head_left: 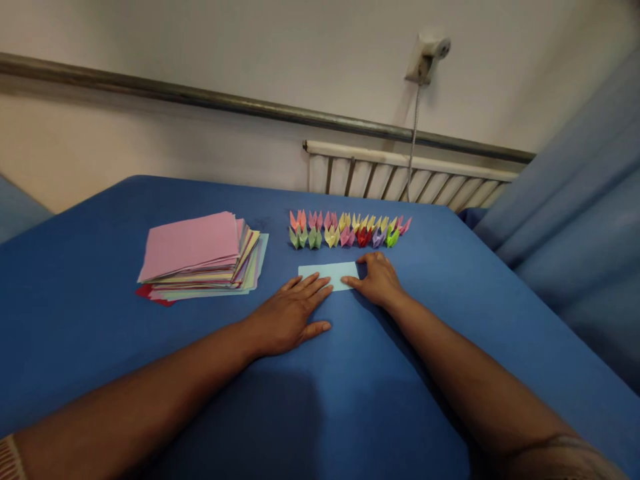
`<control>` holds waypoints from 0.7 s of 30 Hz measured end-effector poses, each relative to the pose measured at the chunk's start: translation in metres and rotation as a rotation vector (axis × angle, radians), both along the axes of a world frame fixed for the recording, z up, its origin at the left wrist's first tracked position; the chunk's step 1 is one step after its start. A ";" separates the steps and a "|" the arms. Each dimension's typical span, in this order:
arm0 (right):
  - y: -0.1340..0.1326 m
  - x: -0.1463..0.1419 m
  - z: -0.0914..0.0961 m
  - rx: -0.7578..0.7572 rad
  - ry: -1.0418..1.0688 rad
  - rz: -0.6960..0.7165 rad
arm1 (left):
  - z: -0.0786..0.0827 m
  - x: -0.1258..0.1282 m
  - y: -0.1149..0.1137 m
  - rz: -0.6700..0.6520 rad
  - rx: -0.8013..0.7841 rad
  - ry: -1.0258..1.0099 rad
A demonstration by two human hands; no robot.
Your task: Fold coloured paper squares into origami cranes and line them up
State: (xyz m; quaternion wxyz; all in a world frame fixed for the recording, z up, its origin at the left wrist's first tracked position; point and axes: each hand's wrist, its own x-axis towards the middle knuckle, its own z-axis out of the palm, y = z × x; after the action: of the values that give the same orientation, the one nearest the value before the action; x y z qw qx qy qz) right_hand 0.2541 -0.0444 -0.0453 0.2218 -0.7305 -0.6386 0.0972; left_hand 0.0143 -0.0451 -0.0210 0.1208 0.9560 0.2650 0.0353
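Observation:
A light blue paper (pixel 327 273), folded into a long rectangle, lies on the blue table (pixel 100 333). My left hand (pixel 290 317) lies flat with fingers stretched out, its fingertips on the paper's near left edge. My right hand (pixel 379 280) presses on the paper's right end, fingers curled down on it. Just beyond the paper stand two rows of small folded paper pieces (pixel 347 230) in pink, yellow, green, red and purple.
A stack of coloured paper sheets (pixel 200 257), pink on top, sits to the left. A white radiator (pixel 400 177) and a hanging cord stand against the wall behind. Blue fabric (pixel 575 213) rises at the right.

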 end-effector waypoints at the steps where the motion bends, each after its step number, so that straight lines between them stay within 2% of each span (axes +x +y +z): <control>1: 0.001 -0.001 0.000 -0.008 -0.005 -0.001 | 0.000 0.000 0.000 0.002 0.004 -0.004; 6: 0.000 -0.006 0.002 -0.013 0.014 0.058 | -0.001 0.000 0.001 0.022 0.020 -0.040; 10: -0.002 -0.006 0.001 0.022 0.171 0.162 | -0.001 -0.001 0.002 0.035 0.009 -0.067; 12: -0.002 -0.006 -0.001 0.046 0.191 0.127 | -0.001 -0.002 0.002 0.036 0.002 -0.071; 15: -0.001 -0.005 -0.003 0.081 0.112 0.058 | -0.001 -0.002 0.002 0.037 -0.006 -0.072; 21: -0.002 -0.006 0.000 0.038 0.114 0.134 | -0.001 -0.002 0.001 0.033 -0.006 -0.104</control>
State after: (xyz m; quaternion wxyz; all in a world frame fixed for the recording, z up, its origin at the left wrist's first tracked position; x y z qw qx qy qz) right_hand 0.2479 -0.0469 -0.0454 0.2649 -0.6751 -0.6739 0.1412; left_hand 0.0121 -0.0439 -0.0220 0.1369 0.9480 0.2741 0.0862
